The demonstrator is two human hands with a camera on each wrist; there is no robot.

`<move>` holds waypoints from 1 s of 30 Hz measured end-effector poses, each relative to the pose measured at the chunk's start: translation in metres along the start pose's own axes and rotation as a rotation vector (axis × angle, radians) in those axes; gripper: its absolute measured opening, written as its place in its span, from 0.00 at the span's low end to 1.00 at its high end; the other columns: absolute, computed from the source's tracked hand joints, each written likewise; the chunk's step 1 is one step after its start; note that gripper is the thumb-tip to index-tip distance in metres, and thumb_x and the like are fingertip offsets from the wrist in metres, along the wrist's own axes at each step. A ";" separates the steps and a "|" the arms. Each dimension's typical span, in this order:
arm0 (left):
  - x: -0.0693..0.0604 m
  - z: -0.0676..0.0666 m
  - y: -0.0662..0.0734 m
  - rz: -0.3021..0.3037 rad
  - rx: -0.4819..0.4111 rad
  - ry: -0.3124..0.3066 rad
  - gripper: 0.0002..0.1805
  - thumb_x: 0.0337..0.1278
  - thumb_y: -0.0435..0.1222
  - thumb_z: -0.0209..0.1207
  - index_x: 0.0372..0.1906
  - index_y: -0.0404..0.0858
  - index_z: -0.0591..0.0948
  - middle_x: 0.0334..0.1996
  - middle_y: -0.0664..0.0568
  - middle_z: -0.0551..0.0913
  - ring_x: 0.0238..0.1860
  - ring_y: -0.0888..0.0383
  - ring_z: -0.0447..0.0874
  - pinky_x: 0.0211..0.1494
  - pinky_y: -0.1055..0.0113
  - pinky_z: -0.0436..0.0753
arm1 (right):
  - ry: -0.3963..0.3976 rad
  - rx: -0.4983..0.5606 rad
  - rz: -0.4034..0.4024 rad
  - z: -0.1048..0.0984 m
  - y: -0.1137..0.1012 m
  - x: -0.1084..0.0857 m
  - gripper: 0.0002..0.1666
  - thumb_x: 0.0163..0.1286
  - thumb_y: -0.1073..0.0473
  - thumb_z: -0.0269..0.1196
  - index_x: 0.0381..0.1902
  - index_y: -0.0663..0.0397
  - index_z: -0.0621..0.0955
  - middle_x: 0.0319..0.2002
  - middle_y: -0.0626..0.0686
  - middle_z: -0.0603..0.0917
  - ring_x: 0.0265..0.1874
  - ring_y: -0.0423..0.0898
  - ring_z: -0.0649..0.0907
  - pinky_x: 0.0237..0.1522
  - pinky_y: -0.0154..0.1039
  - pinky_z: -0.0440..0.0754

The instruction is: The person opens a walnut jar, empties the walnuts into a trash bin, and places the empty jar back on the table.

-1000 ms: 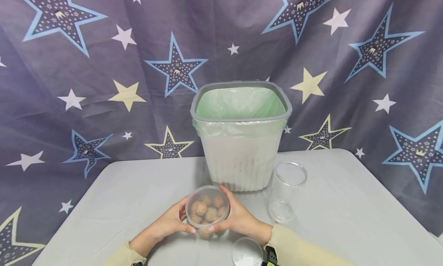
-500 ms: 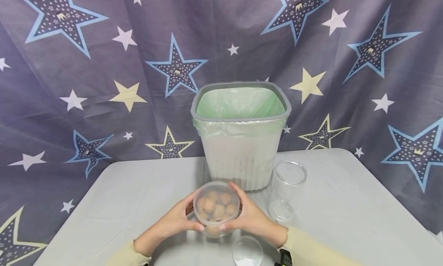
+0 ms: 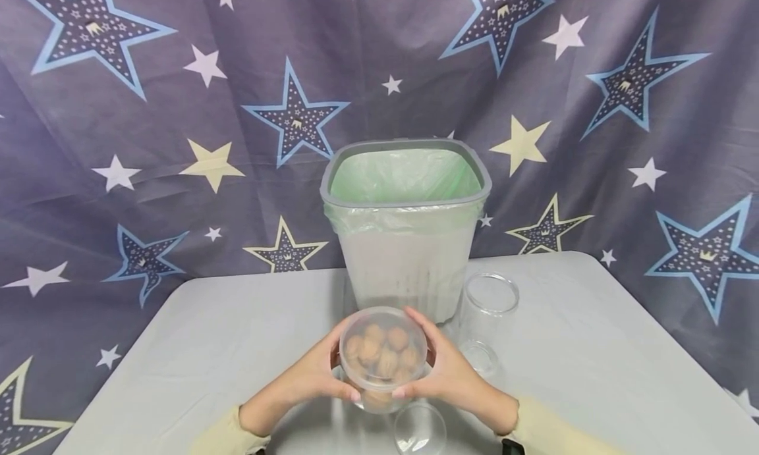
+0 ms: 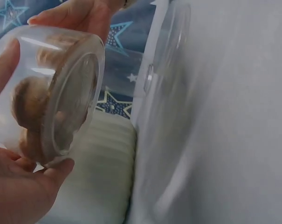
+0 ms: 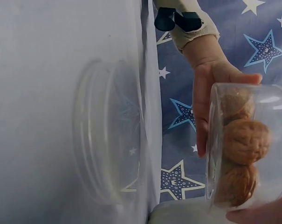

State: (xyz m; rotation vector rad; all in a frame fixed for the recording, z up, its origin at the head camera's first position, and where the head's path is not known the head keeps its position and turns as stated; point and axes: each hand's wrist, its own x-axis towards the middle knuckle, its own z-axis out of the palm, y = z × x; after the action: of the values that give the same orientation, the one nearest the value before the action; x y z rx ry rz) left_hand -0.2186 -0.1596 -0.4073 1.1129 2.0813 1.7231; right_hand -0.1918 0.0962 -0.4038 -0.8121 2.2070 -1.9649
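Observation:
A clear round plastic tub of walnuts hangs above the table between my two hands. A translucent lid covers its top, and the nuts show through it. My left hand grips the left side, its thumb at the front. On the opposite side my right hand holds the wall the same way. From the left wrist view, the raised base of the tub shows, tilted. Several walnuts lean against the clear wall in the right wrist view.
A white bin with a grey rim and green liner stands behind the tub. Right of it is a tall clear jar. A round clear lid or shallow dish lies at the front. Star-patterned cloth hangs behind the table.
Both hands have carried the walnut tub to the right and lifted it, so it looks larger in the head view. The bin, jar and clear round piece stay in place.

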 end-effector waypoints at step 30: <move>0.014 0.028 0.030 0.005 0.210 0.206 0.62 0.26 0.37 0.78 0.72 0.49 0.52 0.64 0.43 0.66 0.58 0.47 0.72 0.55 0.65 0.77 | 0.099 -0.326 -0.075 -0.001 -0.030 0.000 0.77 0.35 0.37 0.78 0.74 0.59 0.48 0.73 0.61 0.51 0.69 0.62 0.56 0.63 0.65 0.58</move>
State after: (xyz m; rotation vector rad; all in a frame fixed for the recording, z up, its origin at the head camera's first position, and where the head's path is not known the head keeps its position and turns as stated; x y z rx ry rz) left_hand -0.1993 -0.1286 -0.3837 1.0326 2.4340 1.7177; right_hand -0.1823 0.0959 -0.3752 -0.8587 2.6369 -1.7333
